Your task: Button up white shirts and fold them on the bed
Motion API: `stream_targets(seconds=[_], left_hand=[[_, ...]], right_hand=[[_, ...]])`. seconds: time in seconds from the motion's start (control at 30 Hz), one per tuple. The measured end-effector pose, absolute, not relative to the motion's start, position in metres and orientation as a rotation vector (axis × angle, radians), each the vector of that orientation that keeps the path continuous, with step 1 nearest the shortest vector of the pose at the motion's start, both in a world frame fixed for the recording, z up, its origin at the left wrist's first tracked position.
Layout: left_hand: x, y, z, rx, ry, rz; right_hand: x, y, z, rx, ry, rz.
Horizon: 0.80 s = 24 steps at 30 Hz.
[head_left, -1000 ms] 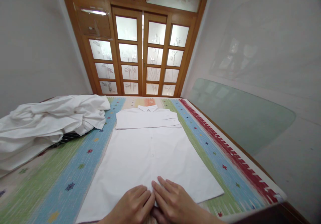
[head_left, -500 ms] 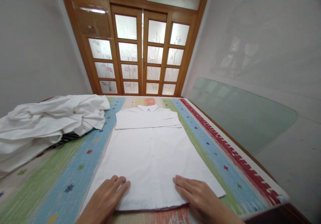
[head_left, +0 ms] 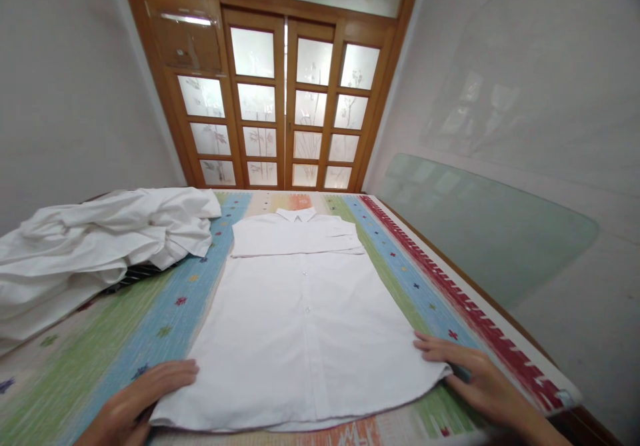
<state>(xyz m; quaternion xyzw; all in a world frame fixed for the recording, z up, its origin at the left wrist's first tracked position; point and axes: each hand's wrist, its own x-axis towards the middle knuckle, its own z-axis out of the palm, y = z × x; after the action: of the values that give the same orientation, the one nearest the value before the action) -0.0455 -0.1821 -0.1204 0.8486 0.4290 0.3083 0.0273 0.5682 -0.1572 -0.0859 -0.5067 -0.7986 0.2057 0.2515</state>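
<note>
A white button-up shirt [head_left: 300, 339] lies front up on the patterned cloth, its collar at the far end. Its sleeves are folded across the chest in a flat band. At the near left corner of the hem, my left hand [head_left: 145, 393] pinches the fabric, fingers on top and the thumb mostly hidden below. My right hand [head_left: 465, 369] grips the near right corner the same way, its thumb at the slightly lifted edge. Between the two hands the hem hangs in a shallow curve.
A crumpled pile of white clothing [head_left: 115, 233] lies to the left, with a dark striped piece [head_left: 150, 271] beneath it. A striped, multicoloured cloth [head_left: 185, 299] covers the table. Wood-framed glass doors [head_left: 285, 99] stand behind, and a pale green panel [head_left: 490, 226] is at the right.
Both hands have moved apart, from lying flat on the lower shirt to its two bottom corners, and closed on them. The shirt's right corner has been raised a little.
</note>
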Motion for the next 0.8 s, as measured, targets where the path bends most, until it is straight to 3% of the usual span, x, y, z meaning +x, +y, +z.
stream_targets(seconds=[0.27,0.57,0.8], left_hand=[[-0.024,-0.171,-0.092,2.804,1.151,0.703],[-0.036,-0.158,-0.123,2.644,1.205,0.807],[-0.028,-0.171,-0.103,2.513,1.316,0.848]], right_hand=[[0.563,-0.153,-0.085,-1.319,-2.078,0.705],[0.559,-0.151,-0.076,-1.388,-2.155,0.901],[0.561,-0.156,-0.073,-1.399,-2.154,0.988]])
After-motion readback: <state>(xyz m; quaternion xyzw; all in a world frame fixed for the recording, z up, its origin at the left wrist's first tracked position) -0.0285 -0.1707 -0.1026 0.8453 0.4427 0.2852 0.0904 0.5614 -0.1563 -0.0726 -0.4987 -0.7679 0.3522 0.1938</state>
